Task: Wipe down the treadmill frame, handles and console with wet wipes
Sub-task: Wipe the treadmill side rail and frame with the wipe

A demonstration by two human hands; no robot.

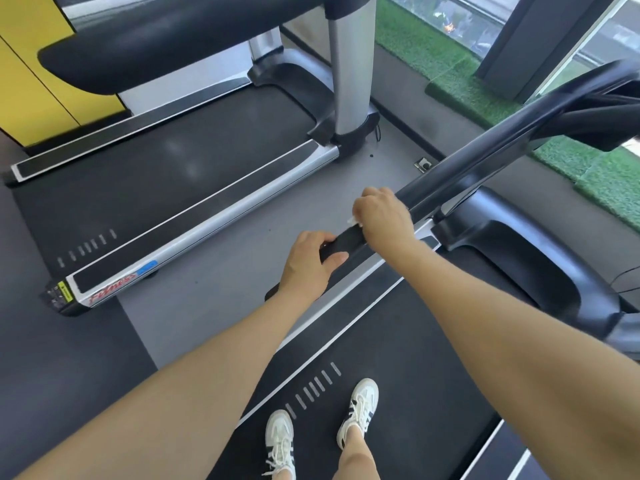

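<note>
Both arms extended forward and down, bare forearms, converging toward centre. Left hand (306, 263) gripping the end of the black handle (450, 181): thumb across the near side, fingers curled over the top. Right hand (382, 216) just beyond it on the same handle, knuckles up, fingers wrapped round, a white wet wipe (354, 220) showing at the fingers' edge.
</note>
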